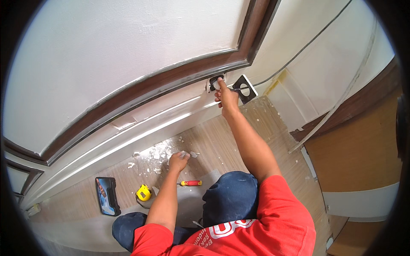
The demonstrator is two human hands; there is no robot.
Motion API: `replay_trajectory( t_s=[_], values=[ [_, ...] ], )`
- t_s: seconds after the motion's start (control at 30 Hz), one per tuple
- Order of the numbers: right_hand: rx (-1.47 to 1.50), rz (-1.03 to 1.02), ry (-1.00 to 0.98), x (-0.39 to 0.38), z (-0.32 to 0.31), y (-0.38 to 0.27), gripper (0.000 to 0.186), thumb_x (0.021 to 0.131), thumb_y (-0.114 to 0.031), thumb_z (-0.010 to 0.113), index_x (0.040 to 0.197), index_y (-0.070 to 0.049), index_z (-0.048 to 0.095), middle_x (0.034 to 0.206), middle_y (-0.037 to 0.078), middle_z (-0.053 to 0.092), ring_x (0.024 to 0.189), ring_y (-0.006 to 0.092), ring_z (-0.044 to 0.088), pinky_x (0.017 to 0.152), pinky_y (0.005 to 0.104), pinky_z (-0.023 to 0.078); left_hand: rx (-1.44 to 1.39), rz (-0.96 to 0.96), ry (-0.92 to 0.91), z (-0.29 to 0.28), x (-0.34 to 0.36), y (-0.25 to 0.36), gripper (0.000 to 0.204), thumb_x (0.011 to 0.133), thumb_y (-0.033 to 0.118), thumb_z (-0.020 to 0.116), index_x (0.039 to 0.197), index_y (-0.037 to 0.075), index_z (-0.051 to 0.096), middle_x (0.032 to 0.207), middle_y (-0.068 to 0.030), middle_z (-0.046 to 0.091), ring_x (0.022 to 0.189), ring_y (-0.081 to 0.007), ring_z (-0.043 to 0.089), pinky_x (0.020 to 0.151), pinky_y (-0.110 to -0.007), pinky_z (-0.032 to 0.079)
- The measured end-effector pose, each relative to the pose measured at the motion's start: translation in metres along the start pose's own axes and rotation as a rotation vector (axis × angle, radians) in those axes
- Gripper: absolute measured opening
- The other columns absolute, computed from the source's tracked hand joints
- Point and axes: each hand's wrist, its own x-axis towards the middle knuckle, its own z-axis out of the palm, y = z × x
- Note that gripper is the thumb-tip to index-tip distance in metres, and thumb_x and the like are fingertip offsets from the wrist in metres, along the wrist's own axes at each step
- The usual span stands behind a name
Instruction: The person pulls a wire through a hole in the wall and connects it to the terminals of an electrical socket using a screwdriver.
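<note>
While R hand (pixel 227 97) touches wall box (pixel 212 82), cable (pixel 304 48) slants up-rt.

The right hand (pixel 227 97) is placed at the wall socket opening (pixel 212 83); a square frame (pixel 248 98) is located just right of it, with a cable (pixel 297 53) run upper right. Fragments (pixel 153 157) are scattered on the floor (pixel 215 149), left of the left hand (pixel 178 161). Nearer the body, a case (pixel 107 196), tape measure (pixel 144 193) and screwdriver (pixel 191 183) are ranged left to right, the left forearm interposed between the last two.
</note>
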Motion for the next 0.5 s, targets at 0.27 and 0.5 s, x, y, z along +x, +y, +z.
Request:
replay_trajectory(
  t_s=[0.27,0.5],
  values=[
    [-0.044,0.123,-0.231,0.0,-0.014,-0.014,0.053,0.089,-0.055,0.065,0.083,-0.002,0.063,0.059,0.0,0.049,0.047,0.0115,0.046,0.043,0.027,0.03,-0.243,0.168,0.104,-0.007,0.002,0.081,0.046,0.086,0.031,0.074,0.117,-0.002,0.069,0.1,-0.0177,0.074,0.093,-0.0228,0.071,0.085,-0.033,0.053],
    [-0.075,0.09,-0.233,0.004,-0.028,-0.002,0.057,0.087,-0.057,0.067,0.085,0.0,0.064,0.059,-0.001,0.048,0.049,0.0113,0.045,0.044,0.0267,0.03,-0.461,0.214,0.027,0.003,0.001,0.125,0.041,0.091,0.026,0.072,0.117,-0.005,0.068,0.097,-0.0106,0.073,0.085,-0.014,0.066,0.079,-0.027,0.052]
  ],
)
